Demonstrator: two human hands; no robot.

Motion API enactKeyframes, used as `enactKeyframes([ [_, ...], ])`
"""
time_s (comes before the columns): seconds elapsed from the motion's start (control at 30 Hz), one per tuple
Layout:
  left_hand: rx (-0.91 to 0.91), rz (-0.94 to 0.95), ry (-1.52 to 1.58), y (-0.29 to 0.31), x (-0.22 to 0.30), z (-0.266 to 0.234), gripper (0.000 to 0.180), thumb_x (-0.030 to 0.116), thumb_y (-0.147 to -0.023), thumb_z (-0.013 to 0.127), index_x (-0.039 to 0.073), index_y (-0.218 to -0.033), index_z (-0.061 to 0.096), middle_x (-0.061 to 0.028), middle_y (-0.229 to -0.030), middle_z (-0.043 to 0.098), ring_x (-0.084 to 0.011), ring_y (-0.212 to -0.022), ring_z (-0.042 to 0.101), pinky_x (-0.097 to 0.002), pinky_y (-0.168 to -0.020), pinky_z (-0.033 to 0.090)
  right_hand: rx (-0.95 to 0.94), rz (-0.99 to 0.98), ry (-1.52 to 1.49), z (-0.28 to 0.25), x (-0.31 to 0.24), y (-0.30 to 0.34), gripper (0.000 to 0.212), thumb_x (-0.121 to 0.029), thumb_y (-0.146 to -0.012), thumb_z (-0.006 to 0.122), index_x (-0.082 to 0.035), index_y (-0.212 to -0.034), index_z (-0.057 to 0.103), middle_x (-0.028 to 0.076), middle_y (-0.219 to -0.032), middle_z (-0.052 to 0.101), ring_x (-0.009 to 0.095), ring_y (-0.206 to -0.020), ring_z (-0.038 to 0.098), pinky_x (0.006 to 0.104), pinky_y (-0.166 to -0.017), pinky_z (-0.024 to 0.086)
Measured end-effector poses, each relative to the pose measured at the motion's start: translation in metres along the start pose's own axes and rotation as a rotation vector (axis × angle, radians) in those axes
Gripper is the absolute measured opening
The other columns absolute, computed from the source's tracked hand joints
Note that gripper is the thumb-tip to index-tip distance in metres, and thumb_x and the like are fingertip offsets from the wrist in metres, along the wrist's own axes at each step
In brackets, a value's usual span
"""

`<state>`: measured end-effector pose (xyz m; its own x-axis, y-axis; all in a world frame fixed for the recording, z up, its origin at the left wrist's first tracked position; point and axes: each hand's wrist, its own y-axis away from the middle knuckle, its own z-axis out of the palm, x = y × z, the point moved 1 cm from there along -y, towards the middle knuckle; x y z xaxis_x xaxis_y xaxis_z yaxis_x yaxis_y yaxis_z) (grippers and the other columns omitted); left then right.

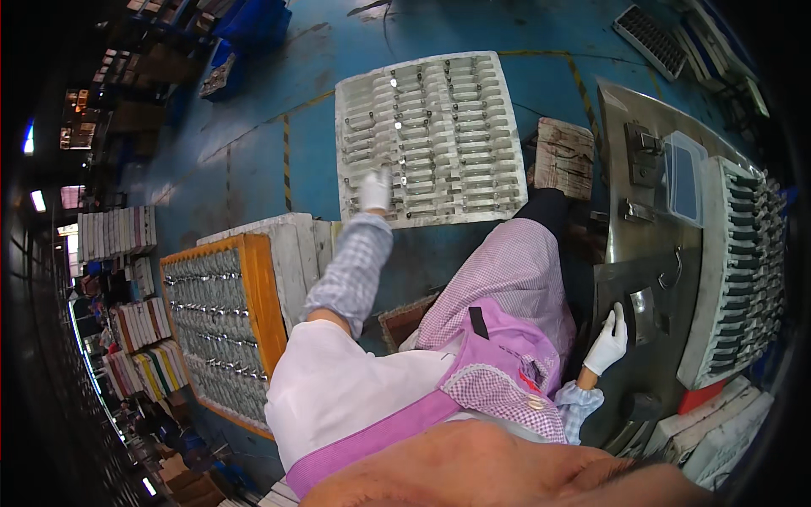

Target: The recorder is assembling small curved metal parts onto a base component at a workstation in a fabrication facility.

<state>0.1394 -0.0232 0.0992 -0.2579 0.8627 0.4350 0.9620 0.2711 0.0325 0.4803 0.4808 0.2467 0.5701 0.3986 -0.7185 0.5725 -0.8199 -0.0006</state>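
Note:
My left hand (376, 190), in a white glove, reaches into a white foam tray (345, 139) holding rows of slender, shiny metal parts (473, 131). Its fingers are drawn together low over the left part of the rows; what they grip is too small to make out. On my right, my other white-gloved hand, the right (608, 345), is at the dark metal worktable (617, 279) with fingers stretched out and nothing visible in them. Close beside its fingertips lies a curved, shiny metal plate (644, 317).
A clear plastic box (684, 179) stands on the worktable near a metal fixture (644, 152). Another white tray (714, 279) holds dark-handled parts at far right. An orange-framed rack (263, 296) full of metal parts stands at left. A patterned stool top (564, 159) is beside the foam tray.

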Motion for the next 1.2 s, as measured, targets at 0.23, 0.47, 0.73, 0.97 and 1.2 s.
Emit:
enactKeyframes([
  [0.23,0.022,-0.121,0.075,-0.124,-0.109,-0.014,0.042,0.038,-0.087,0.071,0.008,-0.117,0.07,-0.0188,-0.113,0.071,-0.0367,-0.107,0.067,-0.0443,-0.091,0.053,0.008,-0.31,0.305,0.04,-0.029,-0.011,0.023,-0.018,-0.095,0.066,-0.015,-0.116,0.075,0.007,-0.082,0.063,0.025,-0.076,0.061,0.0383,-0.072,0.049],
  [0.47,-0.138,-0.199,-0.021,-0.074,-0.125,0.037,0.046,0.031,-0.084,0.077,0.009,-0.124,0.069,-0.015,-0.113,0.073,-0.0268,-0.101,0.07,-0.0368,-0.086,0.054,0.004,-0.341,0.344,0.045,-0.039,-0.009,0.024,-0.017,-0.093,0.068,-0.017,-0.116,0.075,0.006,-0.083,0.064,0.026,-0.077,0.062,0.039,-0.073,0.049],
  [0.73,-0.374,-0.142,0.219,-0.084,-0.083,0.026,0.047,0.039,-0.087,0.075,0.005,-0.12,0.072,-0.009,-0.105,0.076,-0.016,-0.087,0.068,-0.0313,-0.078,0.052,-0.016,-0.305,0.36,0.023,-0.031,-0.005,0.022,-0.014,-0.091,0.069,-0.016,-0.112,0.076,0.008,-0.084,0.065,0.026,-0.076,0.063,0.037,-0.071,0.05],
  [0.97,-0.834,0.475,0.815,0.152,0.204,-0.046,0.01,0.007,-0.088,0.07,0.002,-0.096,0.071,-0.0053,-0.089,0.069,-0.014,-0.081,0.064,-0.0281,-0.074,0.051,-0.572,0.472,-0.642,0.045,-0.088,0.019,0.039,-0.034,-0.101,0.059,0.0,-0.116,0.071,0.01,-0.092,0.074,0.01,-0.06,0.064,0.0237,-0.054,0.049],
  [1.2,-0.941,1.402,0.628,0.296,0.32,-0.02,0.021,0.014,-0.086,0.072,0.01,-0.106,0.071,-0.0083,-0.087,0.067,-0.029,-0.083,0.065,-0.0396,-0.075,0.052,-0.083,0.227,-0.559,-0.049,-0.051,0.003,0.026,-0.017,-0.096,0.066,-0.001,-0.115,0.073,0.005,-0.076,0.072,0.005,-0.054,0.056,0.0213,-0.048,0.041],
])
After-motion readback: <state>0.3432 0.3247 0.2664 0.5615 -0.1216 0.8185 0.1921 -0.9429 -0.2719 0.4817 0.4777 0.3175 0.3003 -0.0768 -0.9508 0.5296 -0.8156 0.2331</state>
